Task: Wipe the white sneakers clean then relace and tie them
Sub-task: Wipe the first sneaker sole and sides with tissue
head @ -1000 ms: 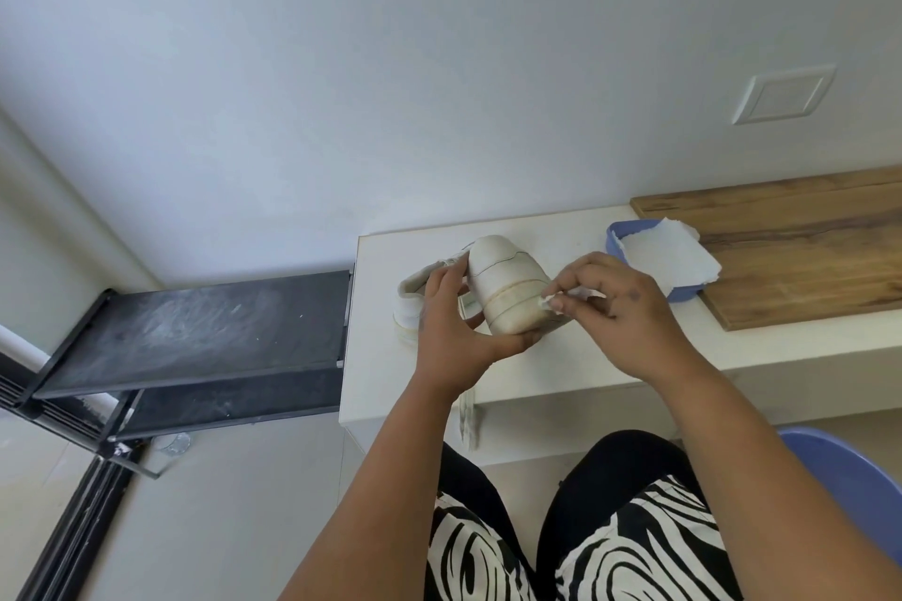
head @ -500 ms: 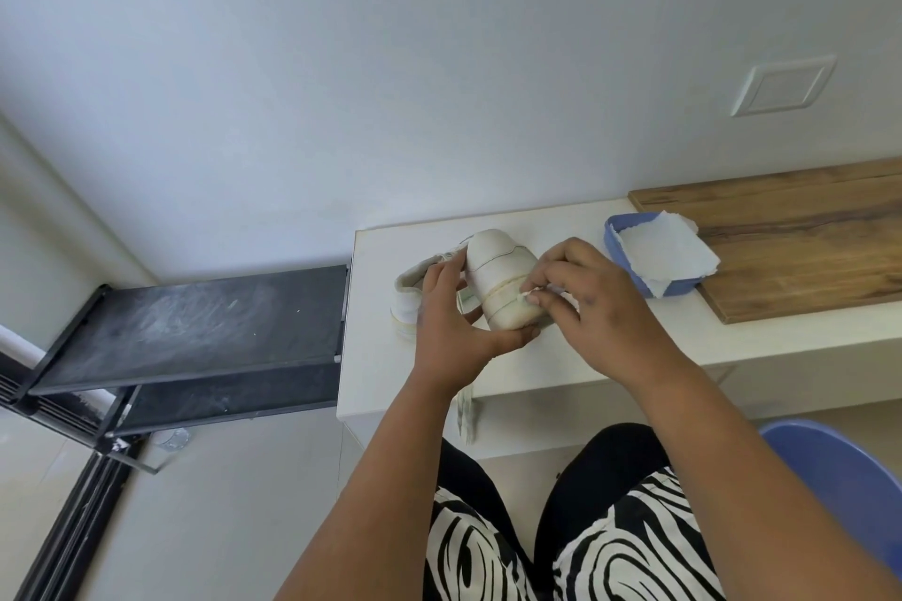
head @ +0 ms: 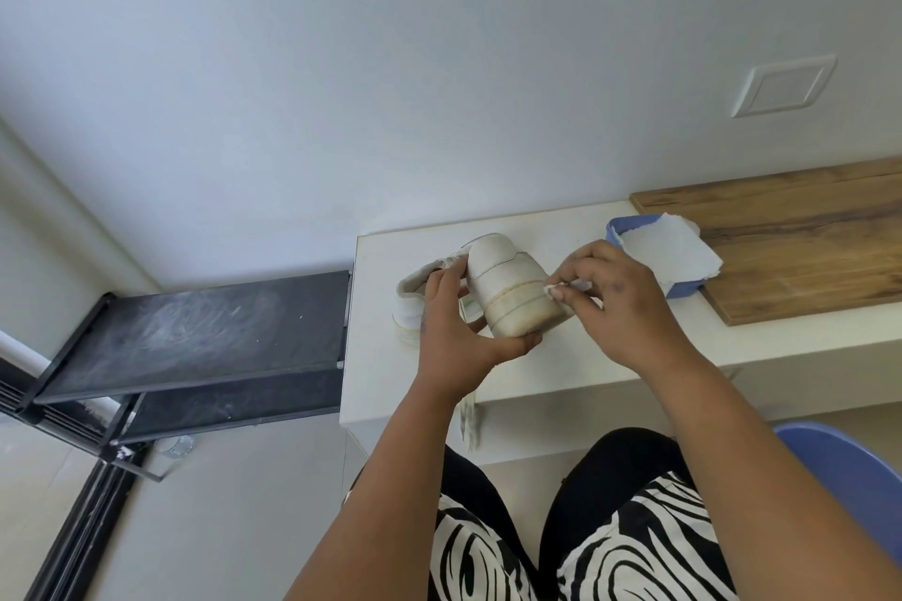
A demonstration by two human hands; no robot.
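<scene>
My left hand point(head: 461, 332) grips a white sneaker point(head: 510, 288) from below and lifts it over the white table point(head: 576, 371), its grubby cream sole edge turned toward me. A small white wipe point(head: 561, 289) is pinched in my right hand point(head: 620, 303) and pressed against the right side of that sole edge. The second white sneaker point(head: 412, 303) lies on the table behind my left hand, partly hidden. White laces point(head: 469, 420) hang down over the table's front edge.
A blue tub point(head: 634, 229) holding white wipes point(head: 668, 254) stands right of the sneakers, against a wooden board point(head: 800, 239). A black shelf rack point(head: 195, 337) adjoins the table's left end. A blue chair edge point(head: 849, 469) shows at lower right. My patterned lap is below.
My right hand slid the wipe left across the sole edge, then back to its right side. The left hand kept its grip on the sneaker.
</scene>
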